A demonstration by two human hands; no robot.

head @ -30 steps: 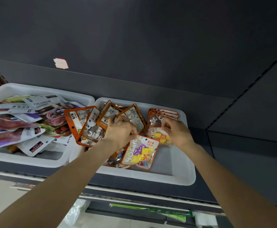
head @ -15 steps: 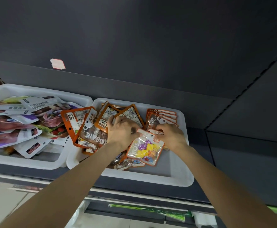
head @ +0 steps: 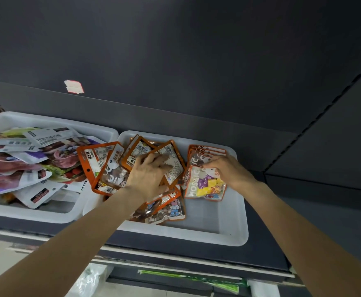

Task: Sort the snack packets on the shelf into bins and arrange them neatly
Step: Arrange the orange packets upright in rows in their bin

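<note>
Two white bins sit side by side on a dark shelf. The right bin (head: pixel 232 236) holds a jumble of orange-edged snack packets (head: pixel 102 159) on its left side and a neat stack of the same kind (head: pixel 205 152) at the back right. My left hand (head: pixel 149 179) lies on the jumble, its fingers curled over a label-side-up orange packet (head: pixel 172 168). My right hand (head: pixel 228 170) pinches the top edge of a clear packet of yellow and purple candy (head: pixel 205 186), which lies against the front of the neat stack.
The left bin (head: pixel 47 216) is piled with larger white and purple pouches (head: pixel 14 166), and some orange packets overlap its rim. A dark back wall rises behind the bins. A lower shelf with green-labelled goods (head: pixel 188 277) shows below the shelf edge.
My right hand has carried the candy packet from the middle of the bin to the right, against the neat stack. My left hand has stayed on the jumble.
</note>
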